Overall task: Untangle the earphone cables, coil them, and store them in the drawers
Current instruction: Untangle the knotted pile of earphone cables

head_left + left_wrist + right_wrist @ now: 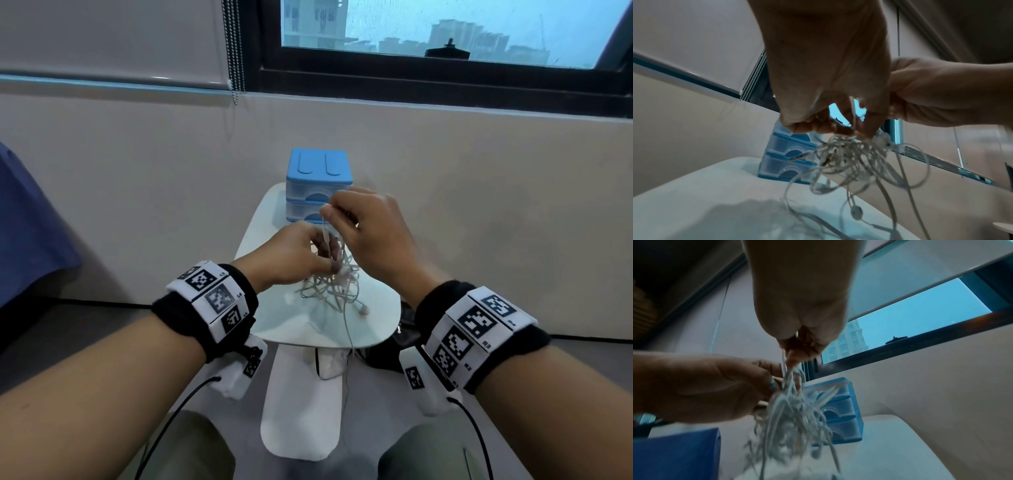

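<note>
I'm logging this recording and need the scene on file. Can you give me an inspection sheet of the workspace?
Surface: small white rounded table, glossy.
Job's things: blue plastic drawer unit with clear drawers at the table's far end, drawers shut; white tangled earphone cables, bunch lifted, its lower loops on the table.
Clutter: nothing seen.
Hands: left hand grips the tangle's top; right hand pinches a strand above it.
Cables: one strand hangs over the near edge; black wristband leads.
Surroundings: beige wall, dark-framed window, bead chain.

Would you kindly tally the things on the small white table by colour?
White: 1, the tangle of earphone cables, pinched by the left hand and right hand
Blue: 1, the drawer unit
Total: 2
</note>
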Motion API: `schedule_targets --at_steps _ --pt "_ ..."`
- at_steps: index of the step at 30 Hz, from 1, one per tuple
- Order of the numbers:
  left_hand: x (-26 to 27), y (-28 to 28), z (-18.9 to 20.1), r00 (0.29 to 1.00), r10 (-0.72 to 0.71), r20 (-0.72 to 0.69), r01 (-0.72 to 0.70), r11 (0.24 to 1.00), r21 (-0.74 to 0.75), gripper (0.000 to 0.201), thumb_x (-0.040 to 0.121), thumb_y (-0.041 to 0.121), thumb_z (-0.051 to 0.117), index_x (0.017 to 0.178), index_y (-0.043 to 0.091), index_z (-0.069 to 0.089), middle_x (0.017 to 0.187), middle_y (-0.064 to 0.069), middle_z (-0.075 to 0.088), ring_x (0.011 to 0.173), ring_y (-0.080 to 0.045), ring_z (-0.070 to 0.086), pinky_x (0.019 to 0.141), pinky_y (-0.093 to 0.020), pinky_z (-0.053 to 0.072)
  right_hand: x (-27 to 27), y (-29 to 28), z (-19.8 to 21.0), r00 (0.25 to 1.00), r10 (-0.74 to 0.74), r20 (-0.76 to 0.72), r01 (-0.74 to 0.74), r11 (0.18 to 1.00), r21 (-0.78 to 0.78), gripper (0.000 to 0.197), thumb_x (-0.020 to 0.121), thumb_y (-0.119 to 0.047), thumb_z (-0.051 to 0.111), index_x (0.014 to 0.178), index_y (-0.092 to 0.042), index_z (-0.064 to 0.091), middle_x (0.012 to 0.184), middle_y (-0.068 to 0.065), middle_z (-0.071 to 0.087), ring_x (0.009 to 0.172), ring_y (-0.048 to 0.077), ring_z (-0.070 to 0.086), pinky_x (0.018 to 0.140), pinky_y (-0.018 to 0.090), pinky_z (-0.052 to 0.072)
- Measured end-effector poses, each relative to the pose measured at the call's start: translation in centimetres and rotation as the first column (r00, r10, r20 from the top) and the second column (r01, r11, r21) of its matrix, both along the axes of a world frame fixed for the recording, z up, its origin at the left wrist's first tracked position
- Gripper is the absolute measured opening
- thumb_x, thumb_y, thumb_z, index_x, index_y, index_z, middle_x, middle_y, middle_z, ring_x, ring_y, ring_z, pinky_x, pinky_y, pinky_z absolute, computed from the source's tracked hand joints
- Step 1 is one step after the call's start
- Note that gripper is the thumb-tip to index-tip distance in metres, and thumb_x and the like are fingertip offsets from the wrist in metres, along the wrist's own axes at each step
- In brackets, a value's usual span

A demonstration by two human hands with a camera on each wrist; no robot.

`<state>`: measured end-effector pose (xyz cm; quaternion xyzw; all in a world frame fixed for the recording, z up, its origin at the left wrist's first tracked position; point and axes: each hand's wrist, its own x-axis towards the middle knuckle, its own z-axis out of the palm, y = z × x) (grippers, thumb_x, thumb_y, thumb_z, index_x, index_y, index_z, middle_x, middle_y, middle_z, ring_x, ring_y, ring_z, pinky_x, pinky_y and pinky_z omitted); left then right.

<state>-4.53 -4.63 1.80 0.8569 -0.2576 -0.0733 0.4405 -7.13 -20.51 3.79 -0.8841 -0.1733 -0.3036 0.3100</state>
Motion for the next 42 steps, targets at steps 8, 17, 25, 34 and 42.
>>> schedule_targets --at_steps 8,17,25,34,42 --pt "0.2 -0.1 -0.8 0.989 -0.111 -0.094 0.092 0.978 -0.185 0.003 0.094 0.021 0.073 0.093 0.018 0.075 0.088 0.009 0.072 0.091 -0.011 0.065 0.095 -0.040 0.052 -0.3 -0.6 0.4 0.927 0.124 -0.353 0.074 0.864 0.498 0.010 0.095 -0.005 0.067 0.099 0.004 0.064 0.071 0.028 0.069 0.045 0.021 0.060 0.044 0.024 0.047" --pt "0.6 -0.3 -0.3 0.990 -0.021 -0.137 -0.008 0.978 -0.208 0.008 0.093 0.016 0.072 0.089 0.011 0.076 0.088 0.001 0.074 0.078 -0.006 0.056 0.074 -0.024 0.042 -0.9 -1.5 -0.8 0.937 0.211 -0.278 -0.028 0.840 0.542 0.031 0.087 0.004 0.073 0.111 -0.011 0.061 0.082 0.027 0.068 0.064 0.019 0.065 0.061 0.027 0.052" --pt "0.7 -0.2 0.6 0.987 0.121 -0.104 -0.146 0.948 -0.283 0.013 0.092 0.006 0.067 0.081 0.003 0.071 0.075 -0.004 0.066 0.054 0.005 0.051 0.052 -0.009 0.039 -0.3 -1.4 -3.6 0.911 0.198 -0.361 0.008 0.867 0.498 0.022 0.094 -0.020 0.073 0.110 -0.027 0.060 0.077 0.002 0.074 0.068 0.012 0.064 0.068 0.037 0.051" --pt "2.0 0.4 0.4 0.954 0.293 -0.057 -0.276 0.792 -0.545 0.022 0.099 0.018 0.066 0.082 0.006 0.074 0.086 -0.009 0.076 0.077 -0.008 0.061 0.074 -0.021 0.047 0.5 -2.5 -6.9 0.880 0.108 -0.462 -0.024 0.983 0.185 0.017 0.090 -0.017 0.074 0.077 -0.028 0.072 0.070 -0.009 0.068 0.063 0.007 0.055 0.072 0.037 0.054" --pt "1.6 0.3 0.4 0.989 0.143 -0.026 -0.131 0.795 -0.592 0.012 0.101 0.014 0.063 0.097 0.007 0.072 0.085 -0.004 0.072 0.078 -0.011 0.064 0.077 -0.023 0.048 1.5 -1.2 -2.6 0.871 0.136 -0.472 -0.026 0.972 0.233 0.023 0.096 -0.034 0.067 0.078 -0.025 0.077 0.084 -0.003 0.075 0.073 0.010 0.059 0.078 0.037 0.051"
